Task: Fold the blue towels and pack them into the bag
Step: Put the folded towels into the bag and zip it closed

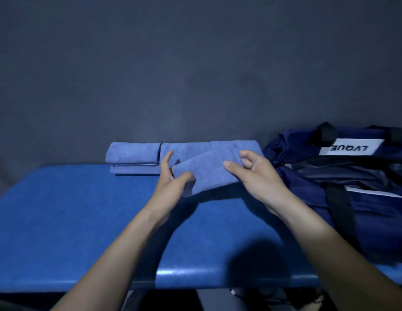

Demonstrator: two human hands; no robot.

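Above the blue counter (60, 221), you are pinching a folded blue towel (206, 173) between your left hand (173, 182) and right hand (258, 176), both partly closed on its ends, likely readying to carry it to the navy bag (330, 176) at right.

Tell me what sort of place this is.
Hard to say; probably a dim indoor packing spot. A blue table stands against a plain dark wall, with folded towels and a navy duffel bag on it.

Table (72, 221) left lies bare; bag (343, 176) crowds right, folded towels (137, 158) behind.
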